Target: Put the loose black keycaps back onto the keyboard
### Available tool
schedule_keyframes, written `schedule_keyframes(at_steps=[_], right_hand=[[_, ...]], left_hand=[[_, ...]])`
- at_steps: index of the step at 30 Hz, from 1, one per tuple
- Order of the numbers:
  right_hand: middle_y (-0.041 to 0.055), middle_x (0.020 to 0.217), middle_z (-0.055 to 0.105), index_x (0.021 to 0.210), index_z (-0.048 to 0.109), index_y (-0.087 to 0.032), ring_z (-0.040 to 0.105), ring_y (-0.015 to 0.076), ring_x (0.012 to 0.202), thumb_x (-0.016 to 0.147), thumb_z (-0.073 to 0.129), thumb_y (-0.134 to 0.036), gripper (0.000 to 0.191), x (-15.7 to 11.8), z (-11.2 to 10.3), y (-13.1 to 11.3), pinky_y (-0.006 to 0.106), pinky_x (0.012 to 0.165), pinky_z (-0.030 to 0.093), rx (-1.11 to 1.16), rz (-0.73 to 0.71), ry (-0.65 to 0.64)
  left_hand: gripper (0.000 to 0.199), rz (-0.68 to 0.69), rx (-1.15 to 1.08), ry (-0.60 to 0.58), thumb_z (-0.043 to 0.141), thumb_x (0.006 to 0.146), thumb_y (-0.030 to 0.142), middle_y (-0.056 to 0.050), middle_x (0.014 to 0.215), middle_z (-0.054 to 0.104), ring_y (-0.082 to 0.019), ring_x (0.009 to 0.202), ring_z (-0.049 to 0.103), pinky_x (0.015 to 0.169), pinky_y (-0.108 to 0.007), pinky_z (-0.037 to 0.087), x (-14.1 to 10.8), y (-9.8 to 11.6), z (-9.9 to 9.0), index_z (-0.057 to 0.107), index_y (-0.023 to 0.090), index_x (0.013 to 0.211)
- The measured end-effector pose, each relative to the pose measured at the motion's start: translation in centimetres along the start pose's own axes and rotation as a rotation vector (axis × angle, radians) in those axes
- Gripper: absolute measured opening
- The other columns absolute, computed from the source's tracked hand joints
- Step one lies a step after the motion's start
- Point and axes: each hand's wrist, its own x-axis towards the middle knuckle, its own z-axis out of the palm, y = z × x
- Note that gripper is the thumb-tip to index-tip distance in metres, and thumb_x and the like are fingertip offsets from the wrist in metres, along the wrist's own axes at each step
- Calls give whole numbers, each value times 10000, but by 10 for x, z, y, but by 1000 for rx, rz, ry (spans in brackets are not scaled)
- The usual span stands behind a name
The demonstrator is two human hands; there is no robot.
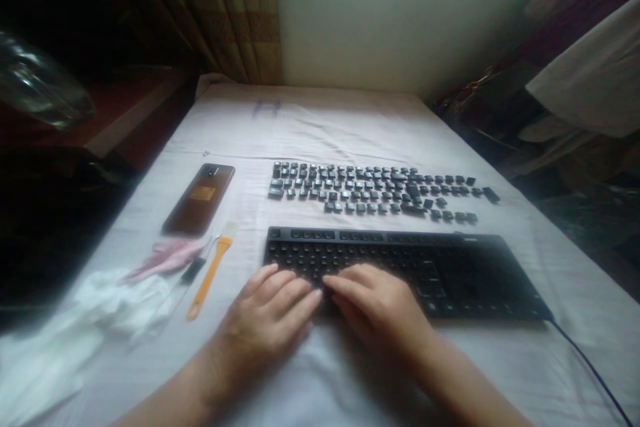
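A black keyboard (475, 273) lies on the cloth-covered table, with small lighter marks across its left part. My left hand (275, 307) rests on its front left edge, fingers stretched out over the lower rows. Close beside it, my right hand (377, 300) bends over the keyboard with index finger and thumb drawn together. Whatever may be between those fingertips is too small or hidden to make out. Behind the keyboard, loose black keycaps (353, 185) are laid out in rows on the cloth.
Left of the keyboard lie a brown phone (200, 200), an orange-handled brush (210, 280), a pink cloth (167, 257), a small black-ended tool (194, 271) and crumpled white cloth (100, 320). A cable (590, 363) runs off the keyboard's right corner. Hanging fabric (595, 73) is at right.
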Motion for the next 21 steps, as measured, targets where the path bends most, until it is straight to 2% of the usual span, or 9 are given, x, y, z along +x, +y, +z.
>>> schedule_keyframes(at_steps=[6,21], right_hand=[[64,848,729,1000,719,-186,619,159,679,977,482,-139,242,-3,2,-1,267,620,488,-34,-30,61],[55,810,699,927,731,-190,562,175,689,948,492,-132,247,-2,2,-8,302,637,433,-5,3,26]], left_hand=[[236,-4,19,10,544,982,259,1,1068,747,-166,1069,625,1178,-355,314,0,0,2,713,234,1146],[222,-21,24,-1,545,981,229,-3,1068,746,-166,1065,629,1155,-363,344,-1,1,3,720,244,1116]])
